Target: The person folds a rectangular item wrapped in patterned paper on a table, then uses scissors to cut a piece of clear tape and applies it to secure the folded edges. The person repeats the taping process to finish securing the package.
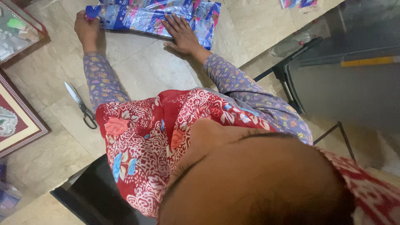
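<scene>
Both arms reach forward over the beige tiled floor (146, 66), sleeves of purple floral cloth down to the wrists. The person's head and red patterned scarf fill the lower part of the view.

Left hand (86, 28): the fingers are curled around the left end of the glossy blue and pink plastic packet (154, 16), knuckles up, wrist bent slightly inward. The grip looks closed on the packet's end; the fingertips are hidden under the hand.

Right hand (181, 31): it lies flat, palm down, fingers spread and pointing away from the body, pressing on the packet's right part. The thumb sticks out toward the body, off the packet's near edge. This hand does not grasp anything; it is open and laid on top.

Packet position: it lies flat on the floor at the far end of both arms, long side running left to right, slightly tilted, spanning between the two hands. More packets of the same colours seem to lie under or behind it; I cannot tell how many.

Surroundings: steel scissors with dark handles (80, 105) lie on the floor just left of the left forearm, not touched. Two wooden framed pictures (16, 116) lie at the left edge. A black metal-framed stand (291, 79) stands to the right of the right arm.
</scene>
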